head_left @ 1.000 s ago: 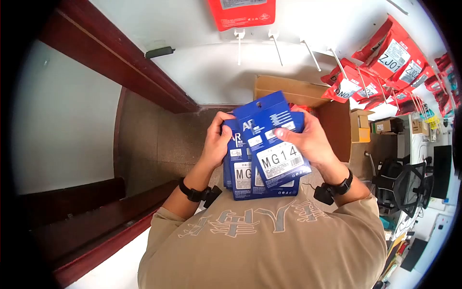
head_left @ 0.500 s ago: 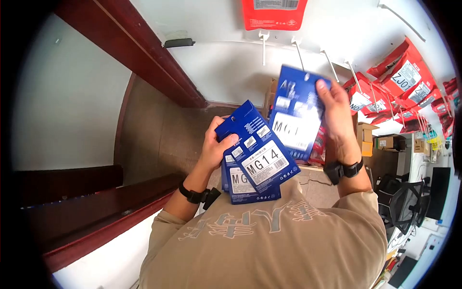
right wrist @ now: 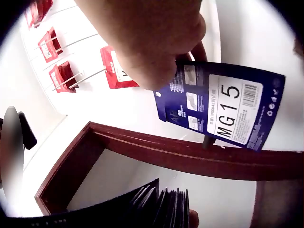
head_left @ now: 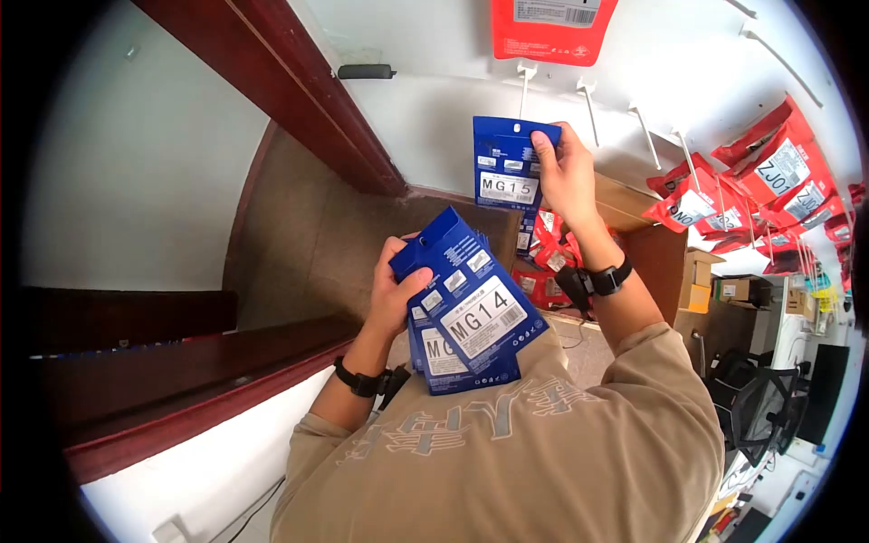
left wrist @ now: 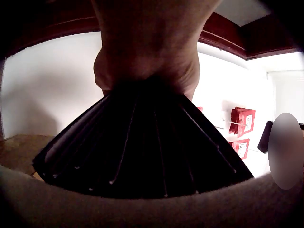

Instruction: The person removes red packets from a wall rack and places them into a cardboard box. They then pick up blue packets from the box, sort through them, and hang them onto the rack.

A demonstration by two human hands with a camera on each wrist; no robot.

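Observation:
My left hand (head_left: 395, 288) grips a fanned stack of flat blue packets in front of the chest, thumb on the top one. That front packet (head_left: 489, 312) reads MG14. Seen edge-on in the left wrist view, the stack (left wrist: 142, 152) spreads like a fan. Up and to the right, my right hand (head_left: 568, 176) pinches a blue packet labelled MG15 (head_left: 507, 188) by its upper corner, thumb on its front. The packet's hang hole lies just below a white wall hook (head_left: 524, 89) in the head view. Part of another blue packet (head_left: 525, 233) shows below it.
A large red packet (head_left: 548, 32) hangs above the hooks. More bare hooks (head_left: 644, 136) run rightward to hanging red packets (head_left: 780, 167). Below stands an open cardboard box (head_left: 656, 267) with red packets (head_left: 552, 237) in it. A dark red door frame (head_left: 299, 90) is at left.
My right hand has drawn a packet off the stack and carried it up to the wall by a hook. My left hand keeps hold of the rest, with MG14 in front.

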